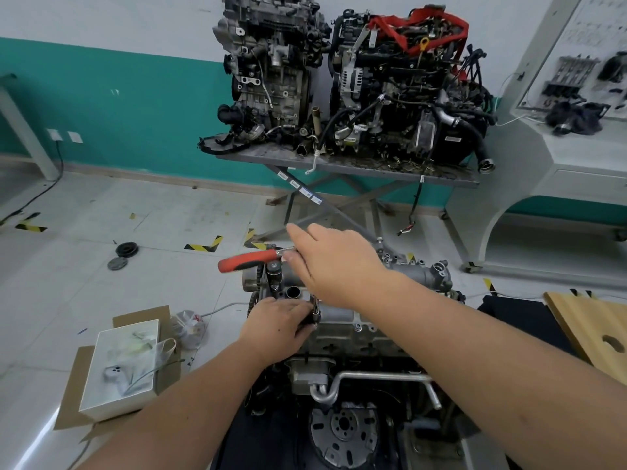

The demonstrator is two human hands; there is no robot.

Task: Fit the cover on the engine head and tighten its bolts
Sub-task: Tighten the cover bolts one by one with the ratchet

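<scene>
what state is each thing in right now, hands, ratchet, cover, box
left hand: fingers curled round a dark socket extension standing on the cover
right hand: on the ratchet's head end, fingers mostly straight
ratchet: red handle pointing left, roughly level
cover: seated on the engine head, bolts visible along its near edge
cardboard box: open, on the floor

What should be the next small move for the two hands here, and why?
Probably swing the red-handled ratchet with the right hand. That hand is at its handle end, the left hand grips a socket extension standing on the cover, so a bolt seems engaged.
</scene>
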